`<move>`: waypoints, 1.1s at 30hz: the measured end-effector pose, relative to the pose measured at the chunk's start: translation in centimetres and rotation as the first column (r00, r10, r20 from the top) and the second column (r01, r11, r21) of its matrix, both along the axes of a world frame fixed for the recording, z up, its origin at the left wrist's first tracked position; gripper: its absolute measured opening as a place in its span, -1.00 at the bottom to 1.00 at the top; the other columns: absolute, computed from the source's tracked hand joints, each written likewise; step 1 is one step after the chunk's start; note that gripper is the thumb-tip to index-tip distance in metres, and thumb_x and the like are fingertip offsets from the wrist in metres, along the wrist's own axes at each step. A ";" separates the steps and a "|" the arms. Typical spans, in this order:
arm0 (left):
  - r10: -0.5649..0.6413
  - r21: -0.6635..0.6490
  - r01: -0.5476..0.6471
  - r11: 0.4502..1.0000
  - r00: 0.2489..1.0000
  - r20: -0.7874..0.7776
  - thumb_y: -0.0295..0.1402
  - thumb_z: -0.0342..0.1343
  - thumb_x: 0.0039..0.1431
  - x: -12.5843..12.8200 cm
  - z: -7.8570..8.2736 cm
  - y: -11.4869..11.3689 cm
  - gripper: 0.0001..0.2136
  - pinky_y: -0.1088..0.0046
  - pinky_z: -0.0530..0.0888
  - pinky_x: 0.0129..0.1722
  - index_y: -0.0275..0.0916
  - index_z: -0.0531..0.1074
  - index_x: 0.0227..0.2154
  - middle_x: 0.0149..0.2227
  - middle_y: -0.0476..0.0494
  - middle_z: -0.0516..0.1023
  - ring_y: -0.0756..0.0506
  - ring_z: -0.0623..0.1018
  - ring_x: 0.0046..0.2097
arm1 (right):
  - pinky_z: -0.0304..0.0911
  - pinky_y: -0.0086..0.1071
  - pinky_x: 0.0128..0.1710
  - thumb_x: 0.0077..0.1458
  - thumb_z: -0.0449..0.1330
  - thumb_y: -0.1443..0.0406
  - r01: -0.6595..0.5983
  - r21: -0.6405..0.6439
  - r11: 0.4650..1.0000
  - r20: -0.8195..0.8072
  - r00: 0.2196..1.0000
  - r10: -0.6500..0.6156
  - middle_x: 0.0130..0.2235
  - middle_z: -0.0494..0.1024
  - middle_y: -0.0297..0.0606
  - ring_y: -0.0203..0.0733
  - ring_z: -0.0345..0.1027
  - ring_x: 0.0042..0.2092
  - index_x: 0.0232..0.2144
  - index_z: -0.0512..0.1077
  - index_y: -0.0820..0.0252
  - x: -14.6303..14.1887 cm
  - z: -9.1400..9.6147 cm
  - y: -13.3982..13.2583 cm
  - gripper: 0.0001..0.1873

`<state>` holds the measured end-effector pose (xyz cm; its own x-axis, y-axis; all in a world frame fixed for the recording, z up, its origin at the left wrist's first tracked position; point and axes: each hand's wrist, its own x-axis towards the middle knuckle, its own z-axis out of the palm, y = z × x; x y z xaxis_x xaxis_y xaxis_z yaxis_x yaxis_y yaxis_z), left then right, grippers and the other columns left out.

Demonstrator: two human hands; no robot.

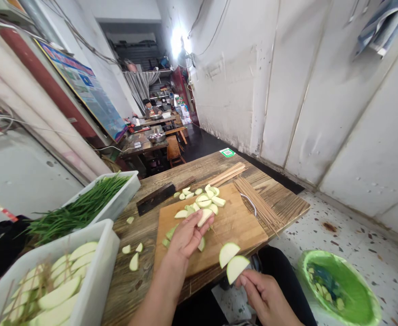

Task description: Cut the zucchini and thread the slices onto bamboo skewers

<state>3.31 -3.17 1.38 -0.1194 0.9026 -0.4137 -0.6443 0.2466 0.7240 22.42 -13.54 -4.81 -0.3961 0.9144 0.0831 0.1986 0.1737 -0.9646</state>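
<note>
Down a long room with white walls, another person is far back. Close to me stands a stripy wooden table. On the left are a front tub and a back tub, maybe to keep pale slices and chives apart. The cutting board lies at the near edge, likely for easy reach. Past it, the cleaver seems set out of the way. Thin sticks lie close by, maybe for quick grabbing. Over the board, the left hand has its fingers pinched on one slice. The right hand has its fingers pressed together on two half-round slices, perhaps low down so they tip upward.
</note>
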 end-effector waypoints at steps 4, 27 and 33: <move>0.019 -0.007 -0.019 1.000 1.000 -0.018 -0.63 0.04 0.08 0.1 0.0 0.0 -0.90 0.35 0.54 -0.16 -0.41 0.44 -0.40 -0.28 -0.28 0.57 -0.12 0.58 -0.24 | -0.19 -0.50 -0.69 0.25 -0.12 0.16 0.006 0.021 1.000 0.001 1.000 -0.006 -0.64 -0.05 -0.52 -0.40 -0.14 -0.64 -0.44 0.30 0.21 0.0 0.0 0.0 -0.66; -0.057 0.041 0.063 0.997 0.989 -0.137 -0.58 0.12 0.03 0.5 -0.8 -0.4 -0.95 0.31 0.55 -0.21 -0.39 0.47 -0.43 -0.29 -0.26 0.56 -0.09 0.58 -0.29 | -0.12 -0.48 -0.63 0.23 -0.12 0.14 0.037 0.052 0.998 0.076 0.996 -0.041 -0.63 0.01 -0.50 -0.36 -0.10 -0.61 -0.49 0.25 0.19 -0.5 0.7 -0.2 -0.65; -0.101 0.029 0.104 0.994 0.989 -0.104 -0.56 0.10 0.06 1.3 -1.0 -0.9 -0.94 0.30 0.54 -0.20 -0.41 0.46 -0.40 -0.32 -0.27 0.56 -0.10 0.58 -0.31 | -0.04 -0.46 -0.57 0.24 -0.17 0.14 0.070 0.056 0.996 0.058 0.996 -0.073 -0.59 0.08 -0.46 -0.33 -0.03 -0.56 -0.50 0.22 0.20 -0.9 1.1 -0.2 -0.63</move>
<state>4.63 -4.02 0.38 -0.0657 0.9257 -0.3725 -0.5386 0.2814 0.7942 21.57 -13.71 -3.70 -0.3353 0.9355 0.1115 0.2694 0.2087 -0.9401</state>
